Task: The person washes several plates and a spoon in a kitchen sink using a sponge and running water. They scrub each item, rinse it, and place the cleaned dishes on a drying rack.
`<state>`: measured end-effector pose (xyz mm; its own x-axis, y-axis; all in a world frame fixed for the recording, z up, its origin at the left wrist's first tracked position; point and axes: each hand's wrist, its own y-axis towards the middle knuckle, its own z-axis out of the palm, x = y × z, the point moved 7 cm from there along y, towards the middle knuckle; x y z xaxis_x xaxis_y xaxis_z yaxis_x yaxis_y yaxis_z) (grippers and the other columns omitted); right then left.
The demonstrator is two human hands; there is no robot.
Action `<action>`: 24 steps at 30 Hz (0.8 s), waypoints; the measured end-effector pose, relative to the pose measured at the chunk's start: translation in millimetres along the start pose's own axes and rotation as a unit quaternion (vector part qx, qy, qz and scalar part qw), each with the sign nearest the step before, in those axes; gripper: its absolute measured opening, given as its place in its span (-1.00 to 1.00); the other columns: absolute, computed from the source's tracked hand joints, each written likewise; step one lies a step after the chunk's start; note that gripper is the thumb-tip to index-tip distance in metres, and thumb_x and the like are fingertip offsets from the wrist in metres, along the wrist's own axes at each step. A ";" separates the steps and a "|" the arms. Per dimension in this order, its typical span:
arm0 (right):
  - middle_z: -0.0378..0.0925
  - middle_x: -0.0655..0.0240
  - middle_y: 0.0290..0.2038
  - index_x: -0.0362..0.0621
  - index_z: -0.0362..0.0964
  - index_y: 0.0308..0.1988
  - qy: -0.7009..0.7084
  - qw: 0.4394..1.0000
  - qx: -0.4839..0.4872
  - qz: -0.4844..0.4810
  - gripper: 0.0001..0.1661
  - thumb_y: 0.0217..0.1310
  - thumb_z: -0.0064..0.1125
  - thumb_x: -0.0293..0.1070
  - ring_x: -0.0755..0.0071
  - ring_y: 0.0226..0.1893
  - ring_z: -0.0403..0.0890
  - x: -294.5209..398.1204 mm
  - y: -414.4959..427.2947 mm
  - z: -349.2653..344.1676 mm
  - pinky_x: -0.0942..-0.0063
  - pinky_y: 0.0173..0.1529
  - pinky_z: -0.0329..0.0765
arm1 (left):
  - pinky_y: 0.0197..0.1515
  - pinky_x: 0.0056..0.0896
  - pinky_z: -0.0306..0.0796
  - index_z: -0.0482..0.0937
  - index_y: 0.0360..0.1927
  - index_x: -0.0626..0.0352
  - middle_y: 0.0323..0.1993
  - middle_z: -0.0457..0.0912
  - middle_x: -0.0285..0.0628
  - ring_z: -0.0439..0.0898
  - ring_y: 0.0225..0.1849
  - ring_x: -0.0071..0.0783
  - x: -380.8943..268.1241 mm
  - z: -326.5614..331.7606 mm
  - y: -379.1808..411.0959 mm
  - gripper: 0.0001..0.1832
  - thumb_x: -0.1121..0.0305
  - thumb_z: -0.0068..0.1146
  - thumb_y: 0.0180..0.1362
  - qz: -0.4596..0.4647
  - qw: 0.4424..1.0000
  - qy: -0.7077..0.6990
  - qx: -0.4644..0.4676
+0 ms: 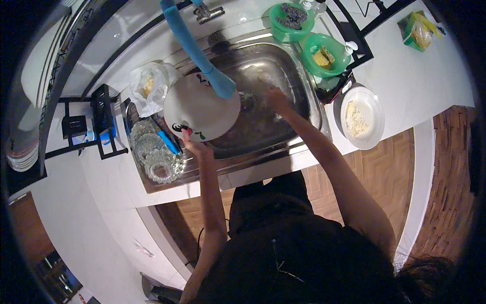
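Observation:
My left hand [195, 146] grips the near edge of a large white plate [201, 110] with a painted design, tilted over the left part of the steel sink [262, 138]. A blue faucet hose or sleeve [190, 45] hangs down over the plate. My right hand [276, 99] is over the basin, right of the plate; it is blurred, and whether it holds anything cannot be told. Ridged clear glass dishes [163, 167] lie on the drainboard by a blue-handled utensil [168, 142].
A plastic bag [146, 85] stands left of the plate. Two green bowls, one with dark scourers [290, 17], one with yellow sponges [324, 58], sit behind the sink at right. A white dish [364, 129] with pale crumbs rests on the right counter. Black racks flank the sink.

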<state>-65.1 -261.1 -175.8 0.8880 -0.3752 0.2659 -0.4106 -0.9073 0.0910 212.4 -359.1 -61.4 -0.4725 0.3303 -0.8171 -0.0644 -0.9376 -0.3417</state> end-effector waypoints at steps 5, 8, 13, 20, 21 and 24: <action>0.41 0.16 -0.50 -0.14 0.36 -0.40 0.001 0.999 0.048 -0.014 -0.81 -0.17 -0.09 -0.43 0.14 -0.45 0.46 33.9 3.0 8.0 0.28 -0.37 0.43 | -0.16 -0.38 0.26 0.28 -0.09 0.16 -0.16 0.37 -0.28 0.37 -0.15 -0.37 -8.5 8.6 7.7 -0.53 0.04 -0.15 0.01 -0.011 1.000 -0.005 -0.026; 0.37 0.12 -0.36 -0.08 0.37 -0.32 0.010 1.000 0.006 -0.011 -0.75 -0.14 -0.09 -0.42 0.10 -0.30 0.40 48.4 -1.0 11.1 0.25 -0.28 0.41 | -0.13 -0.37 0.25 0.30 -0.11 0.15 -0.17 0.39 -0.29 0.36 -0.13 -0.38 -15.2 21.1 4.0 -0.54 0.05 -0.16 0.02 -0.014 0.998 -0.005 -0.061; 0.22 0.11 -0.15 0.13 0.36 -0.19 0.033 0.999 -0.022 0.000 -0.63 -0.12 -0.09 -0.42 0.10 -0.11 0.26 55.1 7.1 54.4 0.26 -0.17 0.37 | -0.13 -0.35 0.25 0.32 -0.13 0.16 -0.17 0.39 -0.28 0.36 -0.12 -0.37 -7.4 30.7 16.2 -0.56 0.06 -0.15 0.02 -0.045 0.998 -0.010 -0.034; 0.19 0.15 -0.06 0.08 0.35 -0.17 -0.012 0.996 0.072 -0.047 -0.67 -0.03 -0.12 -0.33 0.11 0.01 0.17 84.9 17.0 59.2 0.30 -0.13 0.31 | -0.15 -0.38 0.26 0.30 -0.12 0.15 -0.20 0.40 -0.29 0.38 -0.15 -0.39 -15.4 21.6 16.8 -0.57 0.08 -0.14 0.02 -0.044 0.997 -0.003 -0.067; 0.19 0.16 -0.06 0.07 0.35 -0.17 -0.031 0.996 0.057 -0.057 -0.67 -0.05 -0.10 -0.33 0.13 0.00 0.19 83.1 19.0 59.9 0.31 -0.14 0.32 | -0.16 -0.39 0.26 0.30 -0.12 0.14 -0.20 0.40 -0.29 0.38 -0.15 -0.39 -13.0 22.9 18.6 -0.57 0.08 -0.14 0.02 -0.050 0.997 -0.008 -0.062; 0.21 0.18 -0.07 0.06 0.36 -0.21 -0.094 0.993 0.025 -0.068 -0.68 -0.10 -0.06 -0.32 0.19 -0.02 0.21 80.9 21.5 60.7 0.32 -0.16 0.32 | -0.19 -0.40 0.28 0.30 -0.13 0.15 -0.20 0.41 -0.29 0.39 -0.17 -0.41 -10.8 24.4 19.8 -0.58 0.08 -0.13 0.02 -0.049 0.998 0.002 -0.030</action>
<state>10.5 -322.5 -210.6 0.9594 -0.2729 0.0709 -0.2774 -0.9585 0.0649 194.7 -383.9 -48.0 -0.4634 0.4208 -0.7799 -0.0569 -0.8924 -0.4477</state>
